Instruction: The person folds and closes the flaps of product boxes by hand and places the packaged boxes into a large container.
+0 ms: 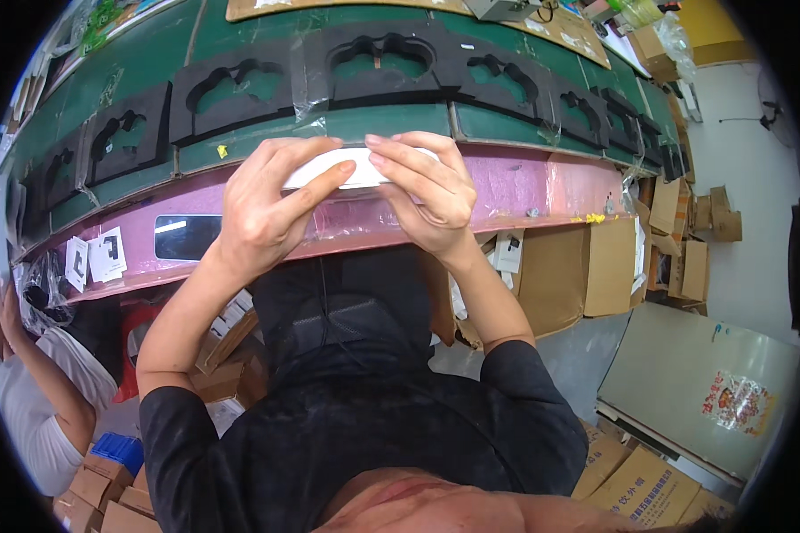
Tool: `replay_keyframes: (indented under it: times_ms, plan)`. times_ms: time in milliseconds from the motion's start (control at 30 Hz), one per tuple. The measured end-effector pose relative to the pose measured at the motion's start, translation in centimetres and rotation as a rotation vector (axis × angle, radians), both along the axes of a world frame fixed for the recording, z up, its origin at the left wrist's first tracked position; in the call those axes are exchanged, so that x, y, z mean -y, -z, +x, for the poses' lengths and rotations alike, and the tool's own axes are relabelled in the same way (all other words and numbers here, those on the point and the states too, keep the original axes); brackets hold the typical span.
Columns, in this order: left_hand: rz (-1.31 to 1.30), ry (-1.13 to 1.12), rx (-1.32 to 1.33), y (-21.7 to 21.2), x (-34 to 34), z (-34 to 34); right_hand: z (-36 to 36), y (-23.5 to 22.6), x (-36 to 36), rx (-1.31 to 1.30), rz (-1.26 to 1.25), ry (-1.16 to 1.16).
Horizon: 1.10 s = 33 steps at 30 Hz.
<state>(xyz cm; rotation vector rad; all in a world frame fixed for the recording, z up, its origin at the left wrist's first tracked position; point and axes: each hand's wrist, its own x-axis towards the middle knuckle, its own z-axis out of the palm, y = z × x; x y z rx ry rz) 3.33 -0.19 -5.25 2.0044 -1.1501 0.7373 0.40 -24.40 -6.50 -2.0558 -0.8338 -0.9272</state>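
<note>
A white, flat box (361,175) is held up over the pink front strip of the bench. My left hand (271,197) grips its left end, the thumb lying across the white face and the fingers along the far edge. My right hand (431,188) is closed on the right end, with its fingers over the top face. The fingertips of both hands nearly meet at the far edge. What the box contains cannot be seen. Just beyond it stands a row of black foam frames with shaped cut-outs, one foam frame (449,71) nearest my hands.
A dark phone (187,237) and white printed cards (108,255) lie on the pink strip (507,182) at left. The green bench (267,35) extends beyond. An open cardboard box (551,271) stands below at right. A co-worker in a white shirt (49,391) works at far left.
</note>
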Motion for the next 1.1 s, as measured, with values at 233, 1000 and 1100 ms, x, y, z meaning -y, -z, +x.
replay_keyframes:
  times_ms: [233, 1000, 1100]
  plan:
    - [-0.033, 0.006, -0.076, -0.3, 0.4, 0.2, 0.9, -0.2, -0.4, -0.074, 0.1, 0.033]
    - [-0.062, -0.072, 0.073, -2.0, 2.0, -0.2, 0.7, -0.5, -1.0, -0.06, 0.121, 0.023]
    - [-0.067, -0.05, 0.08, -1.9, 1.8, 0.0, 0.9, -0.3, -1.1, -0.049, 0.14, 0.033]
